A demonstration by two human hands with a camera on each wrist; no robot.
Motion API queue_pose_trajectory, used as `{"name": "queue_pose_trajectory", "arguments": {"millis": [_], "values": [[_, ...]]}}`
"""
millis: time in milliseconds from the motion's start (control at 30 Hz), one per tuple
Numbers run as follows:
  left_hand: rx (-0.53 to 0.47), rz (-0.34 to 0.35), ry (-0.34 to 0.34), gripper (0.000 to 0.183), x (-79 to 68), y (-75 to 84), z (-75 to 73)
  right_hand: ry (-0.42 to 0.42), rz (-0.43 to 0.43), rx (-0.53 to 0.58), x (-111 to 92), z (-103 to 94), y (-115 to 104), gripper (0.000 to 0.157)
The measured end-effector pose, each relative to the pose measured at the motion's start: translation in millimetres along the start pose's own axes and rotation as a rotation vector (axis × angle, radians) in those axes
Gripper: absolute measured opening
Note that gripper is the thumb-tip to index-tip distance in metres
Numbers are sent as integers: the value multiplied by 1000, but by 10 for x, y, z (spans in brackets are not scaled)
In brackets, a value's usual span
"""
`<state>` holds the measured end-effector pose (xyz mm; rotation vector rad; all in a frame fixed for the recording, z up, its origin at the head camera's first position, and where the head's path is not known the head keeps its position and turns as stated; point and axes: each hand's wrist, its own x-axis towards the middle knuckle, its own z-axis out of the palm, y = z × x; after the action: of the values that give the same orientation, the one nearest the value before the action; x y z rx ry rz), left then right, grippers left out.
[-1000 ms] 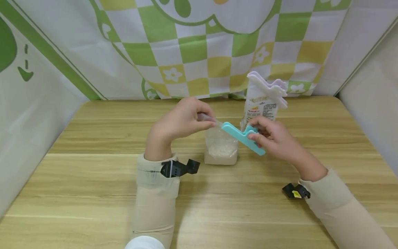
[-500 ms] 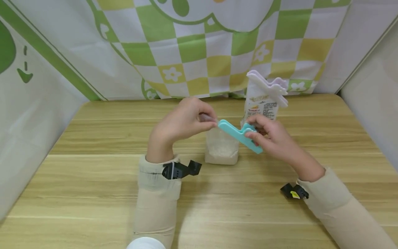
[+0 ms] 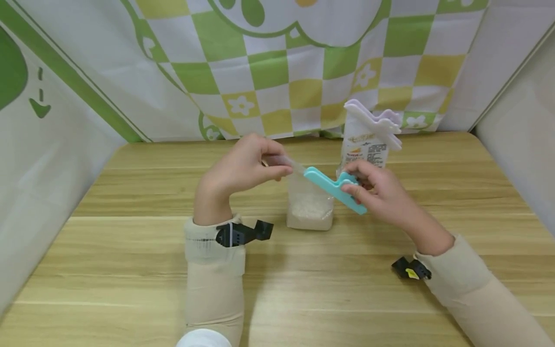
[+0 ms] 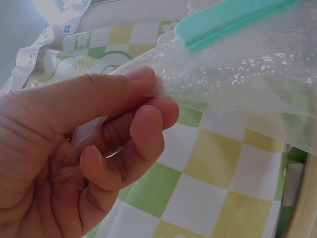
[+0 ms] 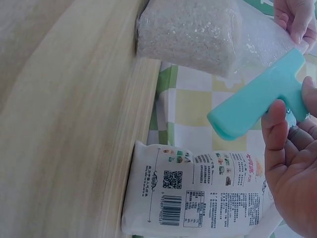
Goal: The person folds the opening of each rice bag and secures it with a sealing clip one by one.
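A clear plastic bag (image 3: 310,209) with white rice-like grains in its bottom stands upright on the table. My left hand (image 3: 244,166) pinches the bag's top corner between thumb and forefinger, as the left wrist view shows close up. My right hand (image 3: 381,193) grips a turquoise bag clip (image 3: 331,188) by its handles. In the head view the clip slants across the upper right of the bag, its far end overlapping the bag's top edge (image 4: 237,69). The grains (image 5: 188,39) fill the lower part in the right wrist view.
Behind my right hand stands a printed white bag (image 3: 364,149), its top held by a lilac clip (image 3: 375,123). A checked green and yellow cloth (image 3: 303,72) hangs along the back edge of the wooden table (image 3: 130,270). White side panels flank both sides.
My left hand moved slightly right toward the clip, then back left, leaving more of the bag's top edge showing. The right hand and clip shifted a little left, then stayed nearly still.
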<state>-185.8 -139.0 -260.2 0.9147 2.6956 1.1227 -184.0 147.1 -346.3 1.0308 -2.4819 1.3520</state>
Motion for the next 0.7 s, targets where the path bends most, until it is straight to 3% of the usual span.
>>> {"name": "queue_pose_trajectory", "arguments": {"millis": [400,700], "values": [[27,12,35,9,15,88,26,72,-60,-16,61,46,-102,15],[-27,45,12,6,18,-29,5,94,-73,-29,69,79,-97,16]]}}
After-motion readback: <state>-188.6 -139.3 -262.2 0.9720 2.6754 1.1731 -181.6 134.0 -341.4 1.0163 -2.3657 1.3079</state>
